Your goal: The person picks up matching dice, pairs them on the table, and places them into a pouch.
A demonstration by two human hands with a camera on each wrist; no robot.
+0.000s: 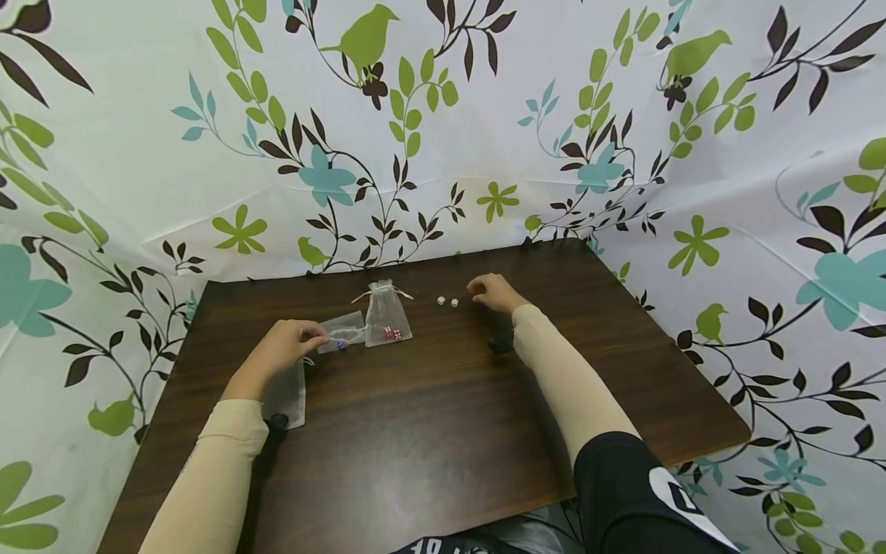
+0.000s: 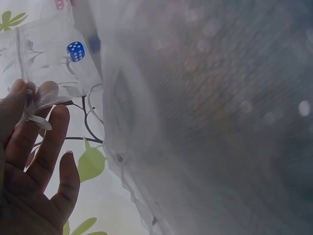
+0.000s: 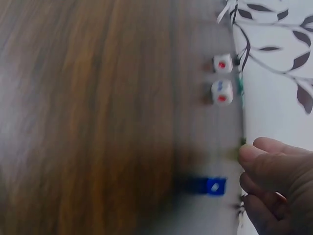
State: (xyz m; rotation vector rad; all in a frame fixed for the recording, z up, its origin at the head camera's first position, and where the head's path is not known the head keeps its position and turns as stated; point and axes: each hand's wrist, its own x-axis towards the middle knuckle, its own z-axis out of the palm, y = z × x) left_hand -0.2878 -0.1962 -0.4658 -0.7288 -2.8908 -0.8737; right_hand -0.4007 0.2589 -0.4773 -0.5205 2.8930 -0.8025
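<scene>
Nearest me, the person's dark clothing (image 1: 477, 545) shows at the desk's (image 1: 415, 438) near edge, and two beige sleeves (image 1: 569, 377) reach in over it. Under the left wrist, toward the left edge, is a sheer bag (image 1: 292, 396); I can't tell whether it lies flat.

Just beyond, the left hand (image 1: 280, 345) pinches the end of a small bag (image 1: 353, 332) between thumb and fingertips, the other fingers loosely spread. One blue die (image 2: 76, 51) sits inside that bag. Its right side meets or overlaps a taller bag (image 1: 384, 309), left of the middle and near the far edge; I can't tell which. That one holds red dice (image 1: 393, 334) at its bottom, its drawstring ends sticking out both ways.

To its right, two white dice (image 1: 441, 301) lie close together by the far edge. Next along is the right hand (image 1: 495, 292), fingers loosely bent, with nothing visible in them; a second blue die (image 3: 216, 186) is just beside the fingertips. Behind the far edge hangs a leaf-and-bird cloth (image 1: 484, 123).
</scene>
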